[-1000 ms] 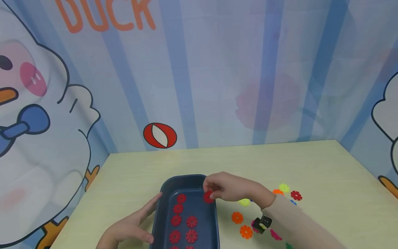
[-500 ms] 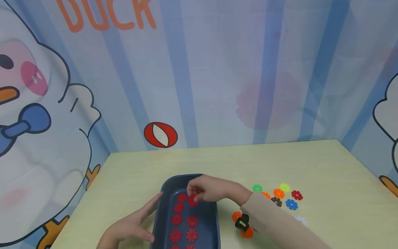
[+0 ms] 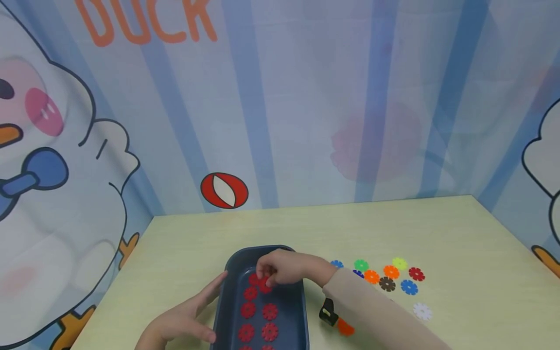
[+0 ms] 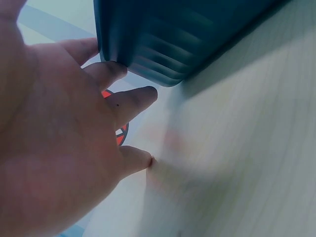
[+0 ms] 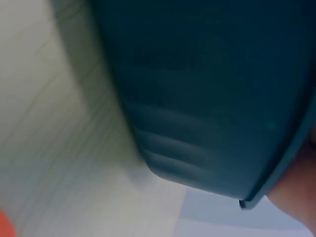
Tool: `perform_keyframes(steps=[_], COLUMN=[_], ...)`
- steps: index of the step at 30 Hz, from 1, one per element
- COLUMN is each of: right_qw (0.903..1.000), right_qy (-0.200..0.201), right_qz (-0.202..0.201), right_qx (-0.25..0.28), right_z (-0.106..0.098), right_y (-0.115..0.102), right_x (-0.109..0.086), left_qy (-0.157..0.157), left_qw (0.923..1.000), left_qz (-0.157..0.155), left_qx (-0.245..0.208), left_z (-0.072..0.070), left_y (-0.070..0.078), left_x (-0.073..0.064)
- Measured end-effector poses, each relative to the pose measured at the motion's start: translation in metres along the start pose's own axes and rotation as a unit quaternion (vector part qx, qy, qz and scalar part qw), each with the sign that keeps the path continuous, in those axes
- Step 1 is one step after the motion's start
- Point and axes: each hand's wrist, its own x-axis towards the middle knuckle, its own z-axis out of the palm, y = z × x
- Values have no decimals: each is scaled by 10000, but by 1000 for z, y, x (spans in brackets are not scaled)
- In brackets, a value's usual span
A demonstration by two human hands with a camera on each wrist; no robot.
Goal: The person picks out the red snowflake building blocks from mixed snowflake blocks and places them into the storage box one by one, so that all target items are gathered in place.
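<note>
A dark blue rectangular tray (image 3: 286, 316) stands on the table, with red notched plastic discs (image 3: 270, 311) lying in two columns inside it. My right hand (image 3: 286, 266) is over the tray's far part and pinches a red notched disc (image 3: 264, 285) between thumb and fingers, close beside the far disc of the left column. My left hand (image 3: 183, 318) has its fingers spread and rests against the tray's left side. In the left wrist view, fingertips (image 4: 118, 69) touch the tray's outer wall (image 4: 163, 34). The right wrist view shows mostly the tray wall (image 5: 197, 98); the held disc is hidden there.
Right of the tray lie several loose notched discs: orange (image 3: 391, 271), blue (image 3: 409, 287), brown (image 3: 387, 284), white (image 3: 422, 311) and others. The right forearm covers some. A printed cloth backdrop (image 3: 302, 121) rises behind the pale table (image 3: 183, 253).
My right hand has carried the red disc leftward from the tray's right side to beside the left column. The left hand has stayed at the tray's left side.
</note>
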Motion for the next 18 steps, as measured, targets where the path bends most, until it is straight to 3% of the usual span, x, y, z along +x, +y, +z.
perform_keyframes(steps=[18], right_qw=[9960], right_qy=[-477], right_qz=[508], right_qx=[-564], right_z=[9], right_y=[2], right_x=[17], left_qy=[-26], left_qw=[9999], left_qz=[-54], left_qx=[-109], left_z=[0], left_y=[2], left_x=[-2])
